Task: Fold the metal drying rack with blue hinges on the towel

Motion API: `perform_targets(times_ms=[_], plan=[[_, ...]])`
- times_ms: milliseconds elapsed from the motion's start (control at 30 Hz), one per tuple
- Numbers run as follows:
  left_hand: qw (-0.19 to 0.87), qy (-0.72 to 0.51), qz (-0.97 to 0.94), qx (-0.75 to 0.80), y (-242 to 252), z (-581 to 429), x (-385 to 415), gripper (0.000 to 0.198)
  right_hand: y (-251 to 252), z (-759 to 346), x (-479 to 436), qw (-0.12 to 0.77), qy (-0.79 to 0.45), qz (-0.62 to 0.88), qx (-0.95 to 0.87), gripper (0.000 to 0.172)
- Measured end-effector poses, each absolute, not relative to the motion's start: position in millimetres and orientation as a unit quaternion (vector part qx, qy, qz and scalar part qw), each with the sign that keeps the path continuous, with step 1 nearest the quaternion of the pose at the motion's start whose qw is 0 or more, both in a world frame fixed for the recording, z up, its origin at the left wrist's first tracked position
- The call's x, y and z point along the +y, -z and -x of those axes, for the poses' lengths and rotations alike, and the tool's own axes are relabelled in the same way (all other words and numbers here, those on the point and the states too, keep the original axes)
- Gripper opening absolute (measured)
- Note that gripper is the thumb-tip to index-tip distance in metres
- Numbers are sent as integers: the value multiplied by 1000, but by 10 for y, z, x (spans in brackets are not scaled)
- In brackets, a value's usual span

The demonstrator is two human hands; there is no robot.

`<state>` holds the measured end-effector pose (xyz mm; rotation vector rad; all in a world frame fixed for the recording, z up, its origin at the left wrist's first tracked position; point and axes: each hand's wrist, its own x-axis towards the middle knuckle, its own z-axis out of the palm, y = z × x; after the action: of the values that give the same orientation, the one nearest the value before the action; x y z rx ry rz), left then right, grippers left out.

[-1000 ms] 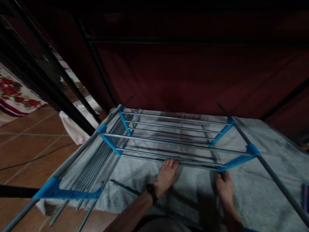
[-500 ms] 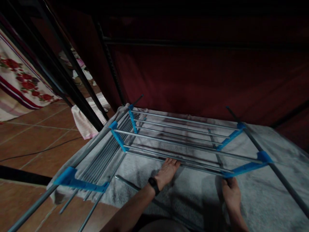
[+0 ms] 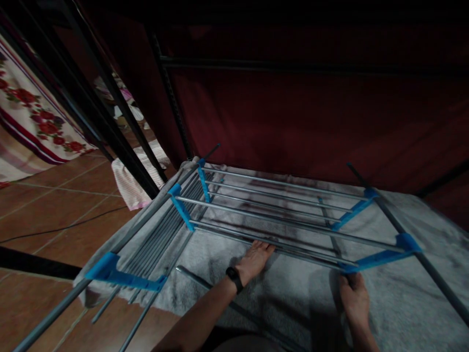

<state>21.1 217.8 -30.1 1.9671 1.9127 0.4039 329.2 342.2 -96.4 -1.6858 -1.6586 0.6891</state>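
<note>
A partly assembled clothes drying rack (image 3: 256, 211) of grey metal rods and blue plastic brackets lies over a grey blanket. My left hand (image 3: 258, 256), with a black band on its wrist, has its fingers curled over the lowest front rod (image 3: 304, 259) near the middle. My right hand (image 3: 355, 296) pinches the lower end of the front right blue bracket (image 3: 381, 259), where that rod meets it. Its fingertips are partly hidden under the bracket. Another blue bracket (image 3: 181, 210) carries the rods' left ends.
Several loose rods (image 3: 157, 239) lie at the left beside another blue bracket (image 3: 120, 276). A loose tube (image 3: 198, 279) rests on the grey blanket (image 3: 395, 303), passing under my left forearm. Black frame posts (image 3: 120, 146), a dark red cloth (image 3: 293, 117) and tiled floor (image 3: 44, 205) surround it.
The whole view has shifted slightly, so the rack and both hands appear a little further right. Both hands keep their places on the rack.
</note>
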Motion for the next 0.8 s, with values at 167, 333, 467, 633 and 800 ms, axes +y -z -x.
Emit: perform_targets(times_ms=[167, 333, 467, 633, 800], plan=[[176, -144, -702, 675, 371, -204, 2152, 53, 822, -3236, 3366, 328, -260, 654, -630, 39], [167, -130, -705, 677, 416, -203, 2153, 53, 859, -3249, 3368, 327, -259, 652, -634, 41], [170, -125, -700, 682, 413, -198, 2169, 56, 966, -3285, 3393, 316, -258, 651, -640, 48], [169, -130, -698, 683, 378, -202, 2158, 59, 1039, -3316, 3418, 309, -263, 647, -645, 48], [173, -132, -696, 685, 302, -214, 2133, 60, 1022, -3317, 3412, 301, -249, 650, -652, 45]])
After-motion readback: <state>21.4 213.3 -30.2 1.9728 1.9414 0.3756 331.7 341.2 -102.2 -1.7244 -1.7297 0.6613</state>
